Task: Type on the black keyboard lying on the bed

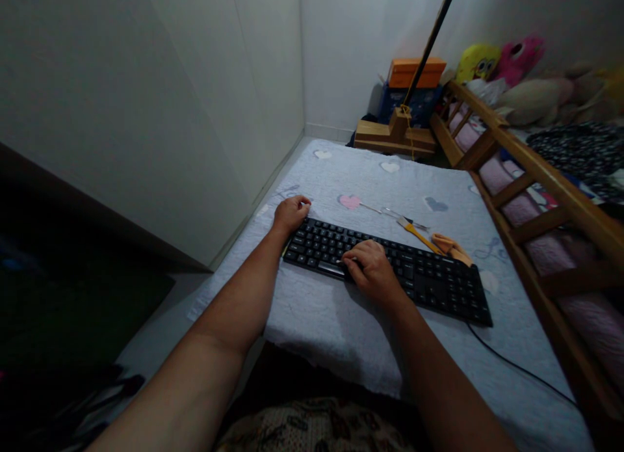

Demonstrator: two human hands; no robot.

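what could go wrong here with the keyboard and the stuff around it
The cable trails across the cloth, so it might snag and tug the keyboard. The yellow-handled brush and orange cloth lie right against its far side; shifting it could push them along.

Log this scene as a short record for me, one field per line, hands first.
left hand: at keyboard's far left corner
right hand: over keyboard's middle; grip unclear
keyboard: black, corded
beyond keyboard: yellow-handled brush, orange-brown cloth
surface: pale sheet with hearts
background: orange box, wooden rail, plush toys
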